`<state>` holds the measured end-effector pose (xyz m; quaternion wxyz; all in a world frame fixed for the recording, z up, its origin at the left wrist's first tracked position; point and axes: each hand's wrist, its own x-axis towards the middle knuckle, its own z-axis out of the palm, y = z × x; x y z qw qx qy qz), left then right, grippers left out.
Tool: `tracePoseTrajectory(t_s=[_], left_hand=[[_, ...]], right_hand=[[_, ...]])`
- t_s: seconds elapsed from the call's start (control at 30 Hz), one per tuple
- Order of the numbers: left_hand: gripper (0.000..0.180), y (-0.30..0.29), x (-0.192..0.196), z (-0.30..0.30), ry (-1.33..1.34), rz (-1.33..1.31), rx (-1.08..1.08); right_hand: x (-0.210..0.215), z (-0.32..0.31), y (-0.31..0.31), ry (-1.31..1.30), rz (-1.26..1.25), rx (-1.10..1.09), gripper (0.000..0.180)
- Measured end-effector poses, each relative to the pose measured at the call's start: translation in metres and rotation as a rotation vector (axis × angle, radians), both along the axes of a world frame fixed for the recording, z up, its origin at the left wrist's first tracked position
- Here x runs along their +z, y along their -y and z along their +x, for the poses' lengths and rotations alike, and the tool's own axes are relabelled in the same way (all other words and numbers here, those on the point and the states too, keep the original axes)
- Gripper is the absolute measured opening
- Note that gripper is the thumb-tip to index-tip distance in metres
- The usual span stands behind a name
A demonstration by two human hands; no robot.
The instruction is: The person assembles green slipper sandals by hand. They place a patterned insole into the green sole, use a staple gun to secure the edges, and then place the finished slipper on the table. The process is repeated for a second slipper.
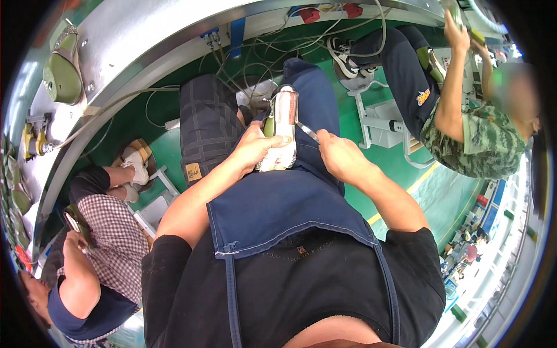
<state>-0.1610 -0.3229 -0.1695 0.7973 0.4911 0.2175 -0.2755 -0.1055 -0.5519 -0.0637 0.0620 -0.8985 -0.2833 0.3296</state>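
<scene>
A half-made shoe [285, 113] lies on my lap, its whitish underside with a reddish panel facing up. Olive-green material shows along its left side. My left hand [255, 145] is wrapped round the shoe's near half, the thumb pressed across the underside. From the right, my right hand [341, 155] grips a slim metal hand tool [307, 131], whose far end reaches the shoe's right edge. Its exact kind is unclear, since my fingers cover the handle. A navy apron [278, 203] spreads over my lap beneath the shoe.
A metal workbench [139, 43] curves along the far side, with a green shoe [64, 72] on it. Cables [255, 64] hang below. At right, a co-worker in a camouflage shirt [481, 139] holds up work; another in a checked apron [113, 226] sits at left.
</scene>
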Motion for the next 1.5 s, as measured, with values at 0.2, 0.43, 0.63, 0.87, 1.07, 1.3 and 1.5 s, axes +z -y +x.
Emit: tracePoseTrajectory(t_s=[0.2, 0.43, 0.63, 0.87, 1.07, 1.3, 1.5], left_hand=[[0.057, -0.003, 0.004, 0.001, 0.029, -0.042, -0.036], [0.057, -0.003, 0.004, 0.001, 0.019, -0.026, -0.031], [0.055, -0.005, 0.001, 0.006, 0.012, -0.052, -0.068], [0.071, -0.022, 0.013, 0.038, -0.201, 0.146, -0.32], [0.076, -0.005, 0.026, 0.071, -0.169, 0.428, -0.583], [0.068, -0.007, 0.031, 0.073, -0.113, 0.453, -0.583], [0.057, -0.005, 0.026, 0.067, -0.033, 0.528, -0.559]], right_hand=[[0.004, 0.001, -0.002, -0.011, 0.003, 0.011, 0.014], [-0.007, -0.003, -0.002, 0.032, -0.017, 0.065, 0.014], [-0.011, -0.016, -0.016, 0.258, -0.108, 0.143, 0.016], [-0.004, -0.027, -0.034, 0.419, -0.255, 0.218, 0.032], [-0.012, -0.035, -0.048, 0.581, -0.397, 0.245, 0.035], [-0.011, -0.026, -0.033, 0.681, -0.303, 0.339, 0.025], [0.025, 0.025, -0.007, -0.043, 0.076, 0.035, 0.04]])
